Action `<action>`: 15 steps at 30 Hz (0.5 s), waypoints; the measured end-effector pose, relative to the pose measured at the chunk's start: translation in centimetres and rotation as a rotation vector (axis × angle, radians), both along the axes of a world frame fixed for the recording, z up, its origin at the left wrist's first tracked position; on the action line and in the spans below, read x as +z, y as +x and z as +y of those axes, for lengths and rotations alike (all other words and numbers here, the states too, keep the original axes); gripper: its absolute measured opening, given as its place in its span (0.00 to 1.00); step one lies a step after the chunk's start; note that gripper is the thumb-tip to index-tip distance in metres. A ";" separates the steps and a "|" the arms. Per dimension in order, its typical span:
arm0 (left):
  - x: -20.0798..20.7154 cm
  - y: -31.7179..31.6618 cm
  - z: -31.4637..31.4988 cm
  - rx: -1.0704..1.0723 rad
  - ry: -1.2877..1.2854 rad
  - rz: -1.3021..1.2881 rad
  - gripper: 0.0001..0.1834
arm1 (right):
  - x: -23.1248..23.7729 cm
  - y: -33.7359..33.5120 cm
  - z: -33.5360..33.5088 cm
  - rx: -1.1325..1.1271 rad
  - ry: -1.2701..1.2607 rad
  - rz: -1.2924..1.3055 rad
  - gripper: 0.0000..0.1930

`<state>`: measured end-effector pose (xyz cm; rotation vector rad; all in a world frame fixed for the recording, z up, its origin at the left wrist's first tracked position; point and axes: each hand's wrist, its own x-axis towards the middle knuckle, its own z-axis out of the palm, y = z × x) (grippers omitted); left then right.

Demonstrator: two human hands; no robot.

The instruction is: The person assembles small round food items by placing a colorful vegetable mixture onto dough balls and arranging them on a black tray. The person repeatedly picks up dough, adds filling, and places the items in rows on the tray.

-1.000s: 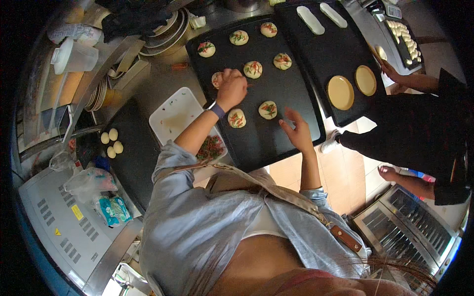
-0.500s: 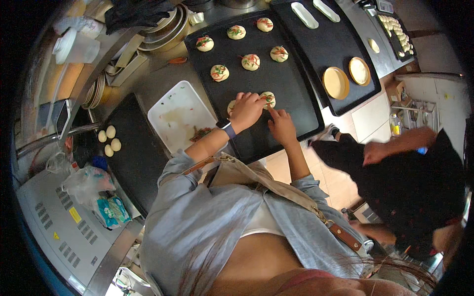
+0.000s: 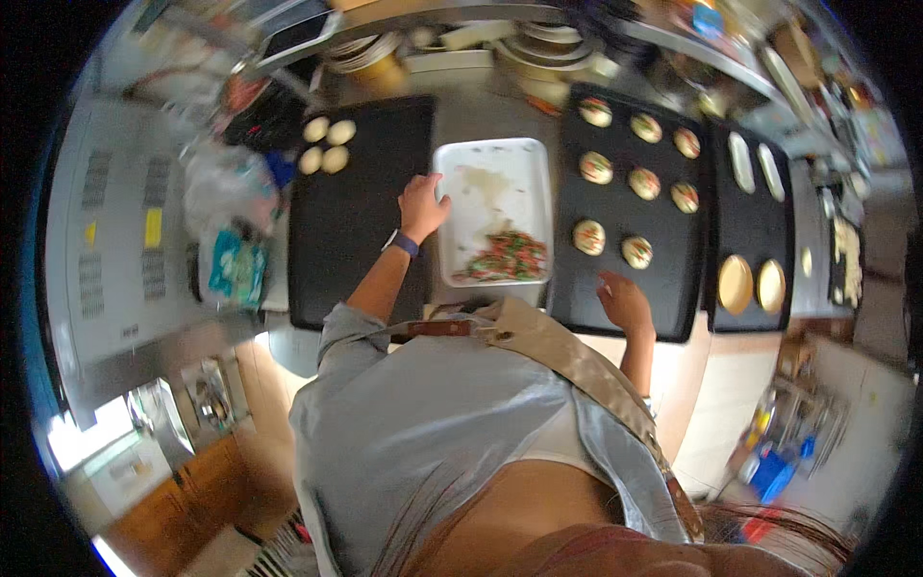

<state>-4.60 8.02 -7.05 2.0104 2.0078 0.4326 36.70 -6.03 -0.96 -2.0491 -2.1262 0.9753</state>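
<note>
Your left hand [image 3: 420, 207] is at the left rim of the white tray [image 3: 527, 192], fingers part-bent; whether it grips the rim, you cannot tell from this view. Your right hand [image 3: 627, 303] is loosely curled with nothing visible in it, above the near part of the dark baking tray [image 3: 663, 288]. The red-and-green shreds [image 3: 505, 258] lie heaped at the white tray's near end.

Handle the white tray by its outer rim, keeping fingertips out of the shreds. Keep the right wrist raised so that it clears the nearest topped bun [image 3: 636, 252].

Compared with half a second earlier, your hands have parted: both were at the nearest topped buns. The shreds, then mostly behind your forearm, are exposed. The co-worker has left view.
</note>
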 end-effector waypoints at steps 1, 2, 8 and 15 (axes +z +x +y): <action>0.2 -2.9 0.4 0.089 -0.042 0.026 0.29 | -1.0 -0.5 -0.1 0.042 0.058 0.013 0.18; -1.8 -7.2 0.1 0.160 0.009 0.059 0.31 | -0.6 -2.0 0.6 0.065 0.020 0.013 0.19; -1.3 -18.0 3.9 0.507 -0.187 0.057 0.44 | 1.5 -8.9 4.1 0.206 -0.013 0.023 0.19; -5.7 -24.6 10.5 0.702 -0.172 -0.060 0.48 | 3.7 -16.5 7.9 0.455 -0.047 -0.051 0.16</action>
